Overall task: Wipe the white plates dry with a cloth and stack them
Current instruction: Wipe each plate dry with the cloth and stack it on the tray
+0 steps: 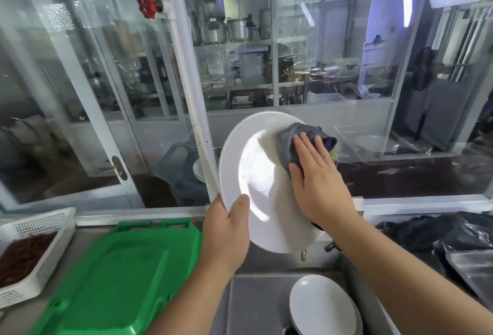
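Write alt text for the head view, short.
A person's left hand grips the rim of a tilted round white plate while the flat right hand presses a grey cloth against its face, above a steel sink holding more white plates. A green plastic tray lies overturned to the left.

Glossy white plate (256,174); matt grey cloth (298,137); shiny green plastic lid (120,276); brushed steel sink (256,302).

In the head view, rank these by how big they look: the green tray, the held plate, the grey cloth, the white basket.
1. green tray
2. held plate, though it is raised toward the camera, so its true size is unsure
3. white basket, cut off by the frame edge
4. grey cloth, partly under the right hand
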A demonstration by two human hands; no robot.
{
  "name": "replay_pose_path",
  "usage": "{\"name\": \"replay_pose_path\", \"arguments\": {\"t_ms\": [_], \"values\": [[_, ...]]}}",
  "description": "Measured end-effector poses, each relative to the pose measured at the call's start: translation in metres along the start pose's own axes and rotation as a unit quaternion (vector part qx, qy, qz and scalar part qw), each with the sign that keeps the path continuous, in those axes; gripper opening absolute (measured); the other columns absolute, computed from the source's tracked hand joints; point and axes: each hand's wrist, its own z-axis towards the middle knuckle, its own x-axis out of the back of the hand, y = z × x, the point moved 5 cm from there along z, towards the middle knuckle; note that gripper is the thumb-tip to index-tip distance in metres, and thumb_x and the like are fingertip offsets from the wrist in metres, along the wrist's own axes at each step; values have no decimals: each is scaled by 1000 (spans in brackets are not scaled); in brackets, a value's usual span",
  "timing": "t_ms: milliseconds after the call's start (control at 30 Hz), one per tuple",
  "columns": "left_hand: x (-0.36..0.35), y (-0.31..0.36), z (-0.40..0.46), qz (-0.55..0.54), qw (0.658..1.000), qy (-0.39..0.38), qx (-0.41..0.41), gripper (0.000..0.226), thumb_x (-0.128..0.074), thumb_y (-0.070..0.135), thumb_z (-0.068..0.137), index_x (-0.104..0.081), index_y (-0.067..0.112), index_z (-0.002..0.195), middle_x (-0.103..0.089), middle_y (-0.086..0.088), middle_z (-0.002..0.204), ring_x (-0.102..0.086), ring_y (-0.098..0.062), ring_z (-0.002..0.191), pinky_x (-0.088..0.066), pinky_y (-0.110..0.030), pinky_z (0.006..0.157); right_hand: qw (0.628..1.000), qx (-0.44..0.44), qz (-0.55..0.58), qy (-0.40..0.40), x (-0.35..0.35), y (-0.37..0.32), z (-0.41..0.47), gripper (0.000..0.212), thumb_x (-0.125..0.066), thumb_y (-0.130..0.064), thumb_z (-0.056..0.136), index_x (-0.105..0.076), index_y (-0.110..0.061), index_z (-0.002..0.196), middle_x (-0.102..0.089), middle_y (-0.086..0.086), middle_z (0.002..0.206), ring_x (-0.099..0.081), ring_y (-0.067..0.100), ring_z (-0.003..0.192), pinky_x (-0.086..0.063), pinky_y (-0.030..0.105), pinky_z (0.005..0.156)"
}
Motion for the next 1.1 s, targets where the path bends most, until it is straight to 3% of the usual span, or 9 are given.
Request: {"name": "replay_pose_path", "arguments": {"t_ms": [167, 333, 400, 467, 600, 700, 800, 933, 1100], "values": [[-6, 8, 4, 15, 1000, -7, 1, 25, -58, 40, 89, -73, 52, 105, -79, 19, 104, -73, -2, 95, -59, -31, 81, 998, -18, 62, -13, -12, -11, -37, 58, -33, -37, 110, -24, -22, 166, -20, -10, 172, -7, 16, 161, -13, 38, 131], [-15, 21, 1, 34, 999, -18, -33, 32, -55, 28, 90, -75, 33, 115, -80, 13, 109, -72, -8, 106, -58, -35, 96, 987, 150, 47, -41, -2, -51, -39, 56, -25, -40, 110, -28, -23, 163, -18, -14, 167, -6, 14, 161, -8, 36, 132], [-19, 28, -2, 49, 997, -28, -45, 31, -54, 29, 91, -76, 43, 108, -79, 18, 106, -72, -4, 103, -56, -26, 90, 977, 208, 26, -31, 8, -62, -25, 51, -33, -33, 112, -30, -21, 162, -25, -7, 168, -12, 18, 161, -12, 40, 131], [-19, 33, -2, 47, 998, -23, -40, 26, -55, 33, 91, -76, 41, 103, -80, 17, 101, -72, -3, 96, -55, -29, 83, 975, 220, 12, -15, 20, -66, -4, 51, -44, -26, 111, -37, -16, 160, -34, 2, 168, -20, 25, 160, -19, 46, 130], [-17, 44, -6, 33, 999, 2, -41, 28, -53, 35, 91, -74, 49, 102, -79, 19, 102, -71, -2, 96, -59, -36, 86, 993, 114, 17, 22, 42, -45, 38, 53, -41, -25, 113, -33, -13, 163, -28, 2, 171, -14, 23, 161, -11, 39, 131], [-12, 49, -8, 1, 998, 34, -46, 34, -54, 36, 91, -72, 31, 120, -78, 15, 111, -70, -7, 106, -59, -41, 94, 998, 54, -10, 13, 45, -16, 42, 55, -30, -31, 114, -24, -16, 166, -19, -1, 174, -6, 20, 162, -3, 32, 131], [-9, 48, -9, -7, 998, 46, -41, 35, -54, 37, 91, -70, 28, 121, -77, 16, 111, -70, -5, 104, -60, -41, 93, 1000, 14, -6, -23, 32, 3, 23, 56, -26, -35, 113, -20, -18, 167, -16, -2, 175, -2, 17, 162, -6, 37, 132], [-12, 39, -13, -11, 997, 67, -29, 22, -56, 33, 93, -72, 32, 108, -77, 22, 105, -70, 0, 97, -60, -43, 91, 997, -51, 46, -21, 14, 8, -16, 55, -30, -33, 113, -24, -20, 166, -21, -6, 173, -7, 11, 160, -3, 21, 122], [-13, 30, -13, -14, 995, 95, -18, 21, -57, 32, 94, -72, 33, 110, -77, 22, 104, -71, -3, 96, -60, -51, 95, 991, -64, 114, -27, -3, -16, -64, 55, -36, -33, 111, -29, -24, 165, -28, -9, 171, -15, 8, 158, -8, 18, 121]]}}
